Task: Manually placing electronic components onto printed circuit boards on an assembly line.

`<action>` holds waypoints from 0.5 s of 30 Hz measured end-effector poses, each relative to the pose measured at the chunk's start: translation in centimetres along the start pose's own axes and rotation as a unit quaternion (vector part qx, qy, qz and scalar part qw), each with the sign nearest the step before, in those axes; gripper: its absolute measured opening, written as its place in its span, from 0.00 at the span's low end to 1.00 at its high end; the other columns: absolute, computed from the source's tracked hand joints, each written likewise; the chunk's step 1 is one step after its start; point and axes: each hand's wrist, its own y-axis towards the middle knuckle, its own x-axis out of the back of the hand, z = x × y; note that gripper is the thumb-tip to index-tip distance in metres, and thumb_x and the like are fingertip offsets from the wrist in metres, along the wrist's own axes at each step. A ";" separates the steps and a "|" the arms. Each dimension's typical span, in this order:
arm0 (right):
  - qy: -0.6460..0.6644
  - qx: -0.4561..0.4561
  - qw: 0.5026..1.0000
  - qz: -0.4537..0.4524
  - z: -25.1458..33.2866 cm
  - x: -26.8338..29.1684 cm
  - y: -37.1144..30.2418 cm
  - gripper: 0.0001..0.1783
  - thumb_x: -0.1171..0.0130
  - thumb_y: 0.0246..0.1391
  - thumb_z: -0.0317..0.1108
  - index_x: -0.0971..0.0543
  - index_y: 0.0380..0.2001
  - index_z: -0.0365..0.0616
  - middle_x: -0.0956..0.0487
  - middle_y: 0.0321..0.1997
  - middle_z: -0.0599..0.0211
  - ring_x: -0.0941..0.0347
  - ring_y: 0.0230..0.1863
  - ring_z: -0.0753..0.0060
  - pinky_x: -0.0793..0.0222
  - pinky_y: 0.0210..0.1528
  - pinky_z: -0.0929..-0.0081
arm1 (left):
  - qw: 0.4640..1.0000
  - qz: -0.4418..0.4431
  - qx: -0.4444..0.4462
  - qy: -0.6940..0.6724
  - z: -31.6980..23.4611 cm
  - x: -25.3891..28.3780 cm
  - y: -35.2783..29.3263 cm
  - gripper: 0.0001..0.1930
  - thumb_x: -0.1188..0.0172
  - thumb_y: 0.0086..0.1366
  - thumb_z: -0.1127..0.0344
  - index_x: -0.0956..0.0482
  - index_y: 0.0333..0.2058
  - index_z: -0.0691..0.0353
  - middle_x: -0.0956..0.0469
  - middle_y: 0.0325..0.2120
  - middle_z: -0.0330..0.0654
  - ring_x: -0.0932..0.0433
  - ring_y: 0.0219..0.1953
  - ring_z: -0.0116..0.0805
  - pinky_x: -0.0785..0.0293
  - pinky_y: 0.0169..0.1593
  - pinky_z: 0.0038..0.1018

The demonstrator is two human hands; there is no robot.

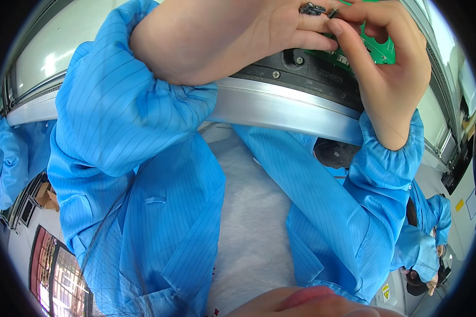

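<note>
At the far left, below the blue sleeve, brown cardboard boxes point(48, 196) sit on dark shelving; what is in them cannot be made out. Further in, the left hand point(232, 37) lies palm up over the silver rim of a round metal housing point(280, 108), its fingers cupped and half curled around a small heap of dark screws point(312, 8) resting on the fingertips. Just beside them, the right hand point(386, 68) pinches one small screw point(333, 12) between thumb and forefinger, held right over a green circuit board point(382, 53) seated in the housing's black top. A pale printed label point(325, 74) runs along that black part, below the board. Low at the right, a small yellow warning sticker point(385, 291) sits on a grey surface, and a yellow square tag point(459, 204) marks the pale wall near the edge.
</note>
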 end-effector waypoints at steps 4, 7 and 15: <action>0.009 -0.030 0.999 -0.006 0.0 -0.1 -0.7 0.10 0.30 0.41 0.25 0.21 0.26 0.48 0.25 0.26 0.77 0.30 0.27 0.77 0.46 0.39 0.73 | 0.999 0.032 -0.003 0.031 0.7 0.0 0.6 0.37 0.60 0.78 0.41 0.41 0.67 0.74 0.37 0.66 0.52 0.35 0.66 0.39 0.38 0.69 0.33; -0.006 -0.040 0.999 -0.008 -0.8 0.1 -1.1 0.10 0.30 0.40 0.24 0.21 0.26 0.49 0.25 0.25 0.77 0.31 0.26 0.77 0.46 0.39 0.73 | 0.998 0.037 0.001 0.045 0.6 -0.3 1.2 0.37 0.62 0.79 0.41 0.40 0.68 0.73 0.37 0.66 0.51 0.35 0.66 0.37 0.39 0.70 0.33; -0.060 -0.009 0.998 0.016 -0.4 0.2 -0.6 0.09 0.31 0.40 0.23 0.21 0.26 0.47 0.25 0.26 0.76 0.33 0.26 0.77 0.45 0.37 0.74 | 0.985 -0.036 -0.013 0.167 0.9 -2.6 1.1 0.35 0.59 0.79 0.42 0.37 0.66 0.72 0.34 0.63 0.51 0.33 0.64 0.36 0.35 0.67 0.31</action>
